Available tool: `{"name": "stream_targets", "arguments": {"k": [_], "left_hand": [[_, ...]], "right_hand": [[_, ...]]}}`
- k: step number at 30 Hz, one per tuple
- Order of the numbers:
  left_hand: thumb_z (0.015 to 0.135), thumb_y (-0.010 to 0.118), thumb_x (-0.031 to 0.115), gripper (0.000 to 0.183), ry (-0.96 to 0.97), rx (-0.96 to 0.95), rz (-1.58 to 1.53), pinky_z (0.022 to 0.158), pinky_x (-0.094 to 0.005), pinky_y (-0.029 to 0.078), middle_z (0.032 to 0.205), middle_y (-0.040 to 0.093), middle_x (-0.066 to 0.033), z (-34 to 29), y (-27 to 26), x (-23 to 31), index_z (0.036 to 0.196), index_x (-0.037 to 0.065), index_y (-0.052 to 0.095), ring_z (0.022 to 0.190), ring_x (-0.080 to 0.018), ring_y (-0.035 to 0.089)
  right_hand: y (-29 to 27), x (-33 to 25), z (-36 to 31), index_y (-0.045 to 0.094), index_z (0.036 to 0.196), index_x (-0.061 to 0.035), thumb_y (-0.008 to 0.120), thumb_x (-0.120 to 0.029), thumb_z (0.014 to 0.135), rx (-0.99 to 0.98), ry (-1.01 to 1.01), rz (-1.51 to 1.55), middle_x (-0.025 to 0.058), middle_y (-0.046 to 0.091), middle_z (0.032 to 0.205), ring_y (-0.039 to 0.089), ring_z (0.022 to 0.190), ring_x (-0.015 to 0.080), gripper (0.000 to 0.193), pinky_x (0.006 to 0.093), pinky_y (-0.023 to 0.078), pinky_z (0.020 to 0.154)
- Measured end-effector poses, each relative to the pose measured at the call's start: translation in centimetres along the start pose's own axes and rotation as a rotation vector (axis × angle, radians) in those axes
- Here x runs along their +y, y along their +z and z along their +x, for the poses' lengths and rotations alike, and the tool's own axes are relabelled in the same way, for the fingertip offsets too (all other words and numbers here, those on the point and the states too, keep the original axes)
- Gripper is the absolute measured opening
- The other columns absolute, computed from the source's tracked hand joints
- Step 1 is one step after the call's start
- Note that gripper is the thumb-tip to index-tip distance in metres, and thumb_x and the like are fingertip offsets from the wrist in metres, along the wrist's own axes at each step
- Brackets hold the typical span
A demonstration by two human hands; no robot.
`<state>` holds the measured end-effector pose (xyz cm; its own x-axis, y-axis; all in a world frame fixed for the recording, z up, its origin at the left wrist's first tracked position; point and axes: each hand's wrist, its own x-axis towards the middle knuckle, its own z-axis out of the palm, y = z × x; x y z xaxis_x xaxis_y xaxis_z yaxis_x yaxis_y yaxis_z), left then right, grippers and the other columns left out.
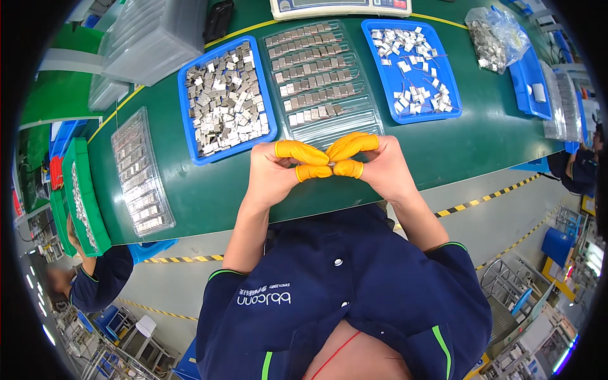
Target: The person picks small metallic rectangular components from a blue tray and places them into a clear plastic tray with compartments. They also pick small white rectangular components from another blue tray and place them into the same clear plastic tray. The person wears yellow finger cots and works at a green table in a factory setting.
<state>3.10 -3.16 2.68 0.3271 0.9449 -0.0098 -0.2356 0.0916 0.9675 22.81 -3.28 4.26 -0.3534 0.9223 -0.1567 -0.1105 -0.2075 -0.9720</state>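
Above the table's near edge, my left hand (271,174) and my right hand (384,166) meet, with yellow finger cots on thumbs and index fingers. Both pinch a tiny grey piece (331,164) that the fingertips mostly hide; its kind does not show. Just beyond lies a clear plastic tray (335,131) holding rows of small metal connector pieces. A blue tray (235,152) to its left is heaped with loose metal connector shells. On the right, another blue tray (429,118) holds small white parts, some with thin reddish wires.
At left lie a filled clear tray (142,171) and a green bin (95,218). Stacked clear trays (149,41) and a scale (342,9) stand at the back. A bag of parts (491,41) and blue bin (527,82) sit right. Another person's sleeve (104,278) shows lower left.
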Motion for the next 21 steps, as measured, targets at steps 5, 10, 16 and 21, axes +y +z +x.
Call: {"name": "stream_targets", "arguments": {"k": [5,10,16,21], "left_hand": [[0.073,0.069,-0.006,0.023,0.009,0.188,0.014,0.073,-0.0267,0.054,0.089,0.067,-0.0103,0.5,1.6,-1.1,0.096,-0.005,0.064,0.077,-0.0164,0.065],[0.072,0.071,0.029,0.046,0.280,0.122,1.220,0.106,-0.0513,0.018,0.138,0.035,-0.0191,2.1,3.2,-1.3,0.115,0.019,0.062,0.134,-0.0382,0.015],[0.075,0.063,0.045,0.044,0.282,0.054,1.457,0.104,-0.0606,0.009,0.141,0.031,-0.0171,2.5,3.7,-2.8,0.111,0.020,0.065,0.134,-0.0390,0.017],[0.077,0.060,0.047,0.045,0.246,0.067,1.444,0.105,-0.0597,0.007,0.142,0.029,-0.0177,2.8,3.7,-3.0,0.112,0.020,0.064,0.135,-0.0382,0.015]], "right_hand": [[-0.4,0.6,0.8,0.068,0.089,-0.0015,0.070,-0.002,0.073,0.179,-0.139,-0.247,0.0058,0.068,0.089,0.062,0.084,0.0137,0.016,0.0262,0.047,0.079],[-3.5,1.8,3.0,0.069,0.086,-0.0045,0.070,-0.005,0.072,0.520,-0.505,-0.875,0.0072,0.067,0.089,0.062,0.080,0.0222,0.014,0.0304,0.049,0.072],[-4.7,2.8,4.4,0.070,0.083,-0.0086,0.068,-0.002,0.064,0.452,-0.630,-1.154,0.0027,0.066,0.085,0.059,0.080,0.0193,0.020,0.0290,0.050,0.067],[-4.5,3.5,5.0,0.070,0.081,-0.0077,0.067,-0.001,0.058,0.423,-0.775,-1.190,0.0025,0.065,0.086,0.059,0.084,0.0195,0.023,0.0276,0.051,0.067]]}}
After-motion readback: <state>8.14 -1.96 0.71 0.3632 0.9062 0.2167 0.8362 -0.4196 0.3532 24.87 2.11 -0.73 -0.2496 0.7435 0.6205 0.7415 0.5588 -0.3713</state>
